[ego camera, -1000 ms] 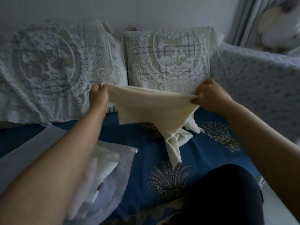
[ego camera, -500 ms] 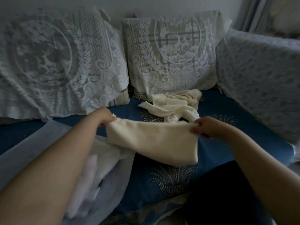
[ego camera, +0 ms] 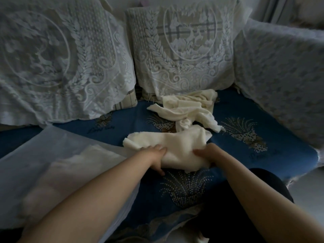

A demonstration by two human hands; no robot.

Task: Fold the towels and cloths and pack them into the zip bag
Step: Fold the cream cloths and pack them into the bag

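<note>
- The zip bag (ego camera: 57, 165) lies flat on the blue sofa seat (ego camera: 126, 123) at my far left, partly under my left forearm. Pale folded cloth shows through its clear plastic, so I judge some pieces are already packed; how many I cannot tell.
- My left hand (ego camera: 156, 158) rests on the left end of the cream towel (ego camera: 168, 144), just beside the bag's edge. Its fingers (ego camera: 162, 149) lie fairly straight on top of the fabric, pressing it down, not curled round it.
- The towel lies on the seat between my two hands, doubled over but lumpy, its far edge ragged and not squared. I judge this fold is only half made: it needs smoothing and probably another fold before it can go into the bag.
- My right hand (ego camera: 208, 153) sits at the towel's right end, its fingers bent down into the fabric, though I cannot tell if they truly pinch it or only push.
- Beyond the towel, towards the lace-covered cushions (ego camera: 184, 50), a heap of cream cloths (ego camera: 189, 109) lies crumpled, unfolded, out of reach of both hands.
- So what is left, as I see it: finish this towel, pack it, then fold and pack the heap and zip the bag.
</note>
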